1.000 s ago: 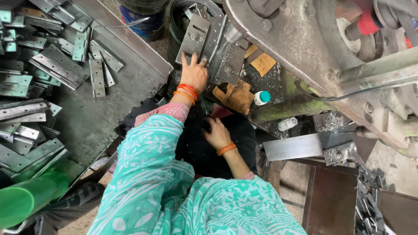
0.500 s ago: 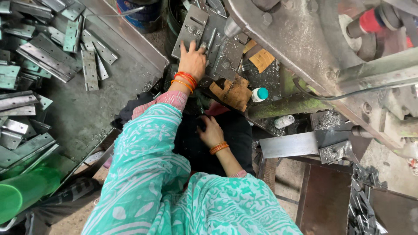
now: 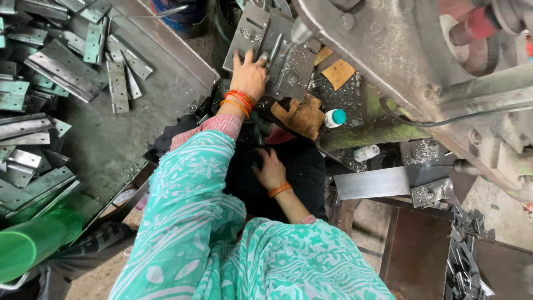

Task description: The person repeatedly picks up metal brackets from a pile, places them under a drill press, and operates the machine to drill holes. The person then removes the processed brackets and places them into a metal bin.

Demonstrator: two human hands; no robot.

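Metal plate (image 3: 252, 36) under left hand (image 3: 249, 75), beside brown cardboard (image 3: 338, 72).

Even, soft daylight, sharp focus throughout (slight wide-angle stretch at edges), dim central shadow.

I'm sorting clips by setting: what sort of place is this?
Most likely a small metalworking shop. A tray holds stamped metal hinges, a heavy grey press machine fills the upper right, and the left hand rests on steel plates amid metal shavings.
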